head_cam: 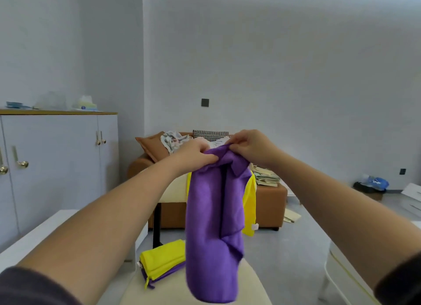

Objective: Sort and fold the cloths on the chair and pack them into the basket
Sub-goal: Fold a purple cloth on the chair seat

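A purple cloth (213,225) hangs in the air in front of me, over the cream chair seat (248,284). My left hand (196,155) and my right hand (248,146) both pinch its bunched top edge, close together. Behind it a yellow cloth (249,200) hangs over the chair back. On the seat at the left lies a folded yellow cloth (165,259) on top of a folded purple cloth (168,275). No basket is visible.
A brown sofa (268,202) with cushions, clothes and papers stands behind the chair. A white cabinet (57,168) lines the left wall. A white table (29,238) is at the left and white furniture (346,279) at the right.
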### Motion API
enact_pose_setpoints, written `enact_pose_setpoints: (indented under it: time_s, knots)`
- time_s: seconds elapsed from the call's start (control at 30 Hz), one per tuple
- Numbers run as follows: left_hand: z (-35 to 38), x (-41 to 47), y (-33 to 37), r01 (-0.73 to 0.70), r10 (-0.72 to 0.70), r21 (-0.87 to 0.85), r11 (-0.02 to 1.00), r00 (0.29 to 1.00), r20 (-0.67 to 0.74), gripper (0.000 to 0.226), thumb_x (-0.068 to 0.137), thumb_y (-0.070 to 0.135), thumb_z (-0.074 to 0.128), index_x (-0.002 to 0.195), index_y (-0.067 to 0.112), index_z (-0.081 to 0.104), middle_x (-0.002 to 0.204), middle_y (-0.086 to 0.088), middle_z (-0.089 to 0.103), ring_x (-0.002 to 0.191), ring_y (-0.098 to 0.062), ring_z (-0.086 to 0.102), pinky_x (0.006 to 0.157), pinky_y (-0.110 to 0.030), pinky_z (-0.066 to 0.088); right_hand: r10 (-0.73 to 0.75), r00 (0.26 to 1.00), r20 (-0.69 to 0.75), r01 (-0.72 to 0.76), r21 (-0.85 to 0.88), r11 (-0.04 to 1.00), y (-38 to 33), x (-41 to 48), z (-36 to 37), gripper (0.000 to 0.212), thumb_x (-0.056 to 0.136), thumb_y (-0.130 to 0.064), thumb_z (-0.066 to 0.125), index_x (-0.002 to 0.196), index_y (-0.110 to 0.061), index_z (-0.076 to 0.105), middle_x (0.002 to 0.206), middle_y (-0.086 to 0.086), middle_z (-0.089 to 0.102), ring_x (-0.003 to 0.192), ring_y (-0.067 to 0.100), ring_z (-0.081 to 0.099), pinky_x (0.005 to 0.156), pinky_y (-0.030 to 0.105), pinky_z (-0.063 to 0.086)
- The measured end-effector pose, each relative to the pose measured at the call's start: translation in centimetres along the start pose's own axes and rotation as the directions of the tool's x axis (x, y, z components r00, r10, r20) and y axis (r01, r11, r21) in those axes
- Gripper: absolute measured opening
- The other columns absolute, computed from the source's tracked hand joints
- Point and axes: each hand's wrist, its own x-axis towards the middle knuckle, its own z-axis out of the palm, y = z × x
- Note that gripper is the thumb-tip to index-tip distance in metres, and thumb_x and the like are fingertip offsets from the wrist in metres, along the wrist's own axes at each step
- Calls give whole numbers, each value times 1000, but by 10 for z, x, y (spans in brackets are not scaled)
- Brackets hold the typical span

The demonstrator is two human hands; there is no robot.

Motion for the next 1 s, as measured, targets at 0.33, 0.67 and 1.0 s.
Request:
enact_pose_setpoints:
  time_s: [0.33,0.67,1.0]
  knots:
    - [11,-2,-2,-5,4,8,1000,1000,15,16,85,24,61,97,15,64,91,-6,67,85,-22,62,74,-33,50,25,997,-70,-18,89,996,2,-11,6,9,91,-21,59,87,-22,67,83,-4,67,79,11,60,73,28,50]
    - [3,8,7,32,-61,-223,974,990,-124,36,84,-8,37,82,19,62,80,2,59,77,-12,53,68,-22,43,168,957,237,-233,285,930,31,-30,24,12,89,-5,61,98,2,64,87,9,64,80,19,58,73,33,49]
    - [21,18,3,-6,-20,-99,995,966,-258,37,97,34,47,83,4,63,80,-10,61,87,-29,58,76,-34,41,54,997,-53,-58,-66,996,42,-24,17,31,90,-37,61,68,-16,56,60,-1,54,56,9,44,58,29,35]
